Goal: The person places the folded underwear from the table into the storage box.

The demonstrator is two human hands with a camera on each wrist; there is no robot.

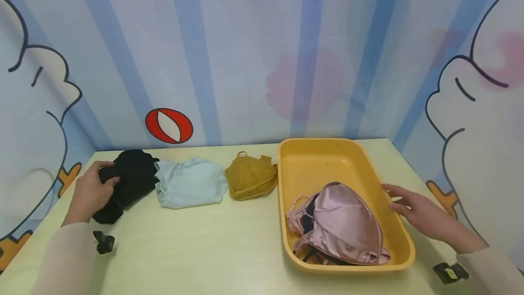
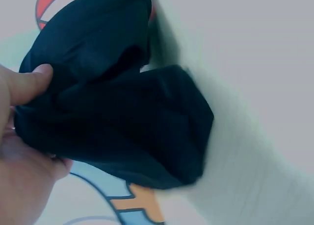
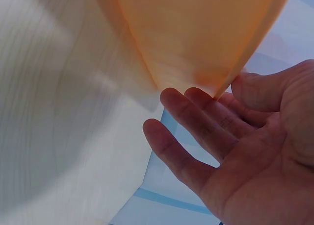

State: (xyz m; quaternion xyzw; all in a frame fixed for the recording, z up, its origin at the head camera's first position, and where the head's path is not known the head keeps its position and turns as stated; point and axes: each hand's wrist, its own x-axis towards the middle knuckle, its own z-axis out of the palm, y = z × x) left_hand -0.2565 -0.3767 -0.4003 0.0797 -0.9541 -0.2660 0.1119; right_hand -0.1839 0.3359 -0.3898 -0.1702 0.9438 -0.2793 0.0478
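Showing nearest at the lower edge are two pale sleeves (image 1: 65, 263), with a small dark device (image 1: 104, 242) close to each wrist. A yellow tray (image 1: 315, 167) stands on the right part of the pale tabletop (image 1: 213, 245). In its near half lies a pink satin garment (image 1: 348, 226), with a dark navy piece (image 1: 309, 215) partly visible at its left side.

The hands are well apart. The right hand (image 1: 425, 215) is at the tray's right side: its thumb is at the rim, and its fingers are loosely extended by the outer wall. How firmly it bears on the tray cannot be told. The left hand (image 1: 91, 192) pinches a black garment (image 1: 135, 176) between thumb and fingers, at the left end of the tabletop; the fabric is bunched and folded over.

Right of the black garment, in a row, are a pale blue cloth (image 1: 192, 183), folded and frilled at its left edge, and a mustard garment (image 1: 251, 176) beside the tray's left wall.

Farthest back hangs a blue-striped backdrop (image 1: 245, 58), bearing a red and white oval (image 1: 168, 125) above the tabletop's rear edge.
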